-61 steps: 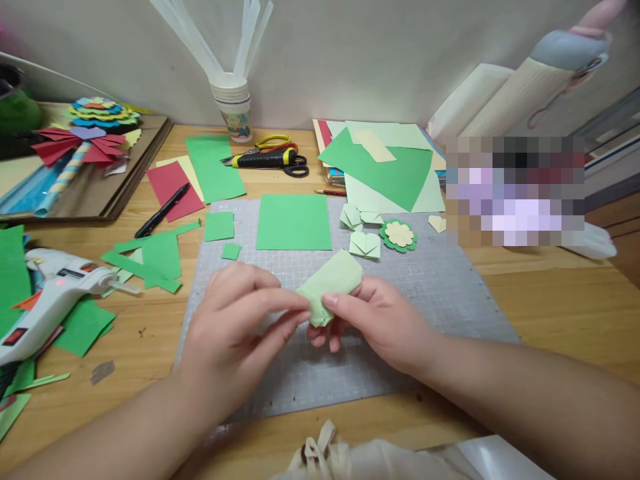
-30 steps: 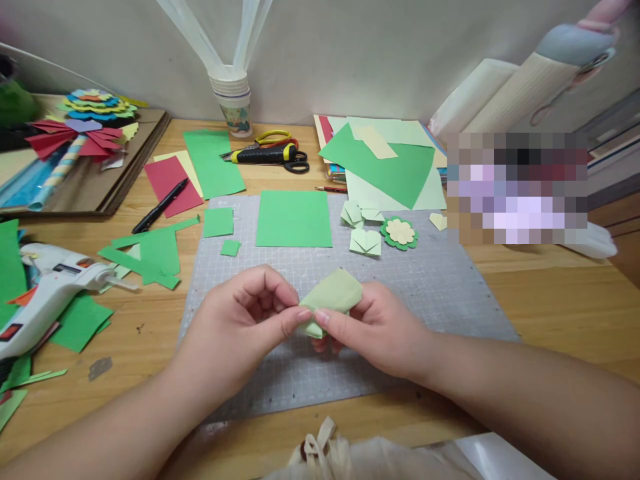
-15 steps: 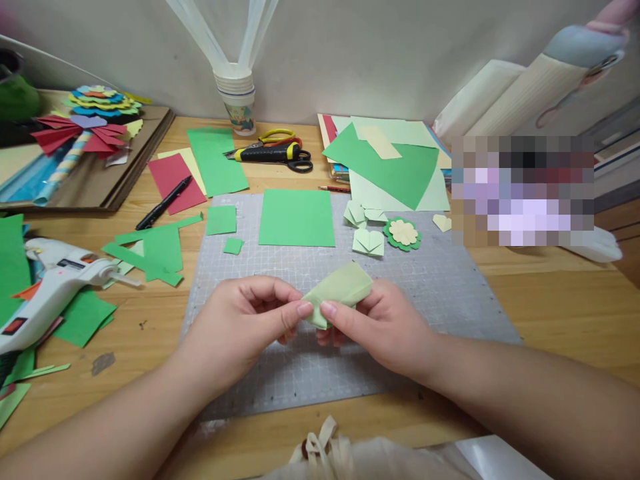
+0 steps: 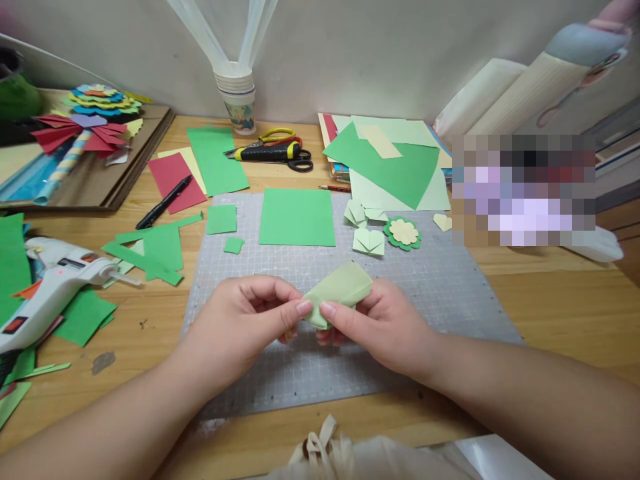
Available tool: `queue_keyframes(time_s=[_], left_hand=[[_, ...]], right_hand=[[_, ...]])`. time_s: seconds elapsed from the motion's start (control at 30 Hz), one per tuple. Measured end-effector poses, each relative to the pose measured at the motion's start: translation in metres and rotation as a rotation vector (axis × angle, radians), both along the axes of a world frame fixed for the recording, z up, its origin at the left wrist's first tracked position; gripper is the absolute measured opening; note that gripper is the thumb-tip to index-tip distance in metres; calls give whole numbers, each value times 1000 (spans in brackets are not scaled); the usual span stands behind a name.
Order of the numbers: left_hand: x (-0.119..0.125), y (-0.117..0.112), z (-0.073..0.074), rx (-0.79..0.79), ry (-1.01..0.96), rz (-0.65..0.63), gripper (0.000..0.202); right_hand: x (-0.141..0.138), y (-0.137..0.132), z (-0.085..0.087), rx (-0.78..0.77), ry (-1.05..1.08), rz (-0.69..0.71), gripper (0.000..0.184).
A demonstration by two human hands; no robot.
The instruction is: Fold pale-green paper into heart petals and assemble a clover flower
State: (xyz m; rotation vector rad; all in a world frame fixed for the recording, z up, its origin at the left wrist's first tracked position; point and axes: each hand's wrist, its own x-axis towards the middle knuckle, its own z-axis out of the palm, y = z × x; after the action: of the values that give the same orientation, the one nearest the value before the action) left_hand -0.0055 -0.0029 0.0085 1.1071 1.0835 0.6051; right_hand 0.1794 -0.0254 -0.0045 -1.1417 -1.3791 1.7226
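Note:
Both my hands hold a folded piece of pale green paper (image 4: pixel 340 288) just above the grey cutting mat (image 4: pixel 440 293). My left hand (image 4: pixel 245 323) pinches its near left corner between thumb and forefinger. Cupping the paper from the right and below, my right hand (image 4: pixel 377 323) presses its thumb on the same corner. The two thumbs nearly touch. Further back on the mat lie a green paper square (image 4: pixel 297 217), small folded pale green hearts (image 4: pixel 369 241) and a green and cream paper flower (image 4: pixel 403 233).
A white glue gun (image 4: pixel 50 283) lies at the left among green paper scraps (image 4: pixel 155 253). Scissors (image 4: pixel 273 152), a black pen (image 4: pixel 163 202), a paper cup stack (image 4: pixel 236 100) and coloured sheets (image 4: pixel 395 163) lie behind the mat. A paper flower craft (image 4: pixel 85 123) rests on cardboard at the far left.
Since two seconds ago my left fingers have curled in to pinch the paper's corner. The paper has tilted up slightly at its right end. Over the last half second nothing moved.

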Motion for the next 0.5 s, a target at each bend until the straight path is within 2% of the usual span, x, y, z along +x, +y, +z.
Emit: queue_keyframes(time_s=[0.17, 0.3, 0.4, 0.5], left_hand=[[-1, 0, 0, 18, 55, -14, 17], [0, -1, 1, 25, 86, -34, 17], [3, -1, 2, 23, 36, -3, 17], [7, -1, 0, 18, -59, 23, 14]], right_hand=[[0, 2, 5, 11, -13, 13, 13], [0, 4, 7, -45, -113, 16, 12], [0, 3, 6, -63, -94, -10, 16], [-1, 2, 5, -60, -31, -105, 16]])
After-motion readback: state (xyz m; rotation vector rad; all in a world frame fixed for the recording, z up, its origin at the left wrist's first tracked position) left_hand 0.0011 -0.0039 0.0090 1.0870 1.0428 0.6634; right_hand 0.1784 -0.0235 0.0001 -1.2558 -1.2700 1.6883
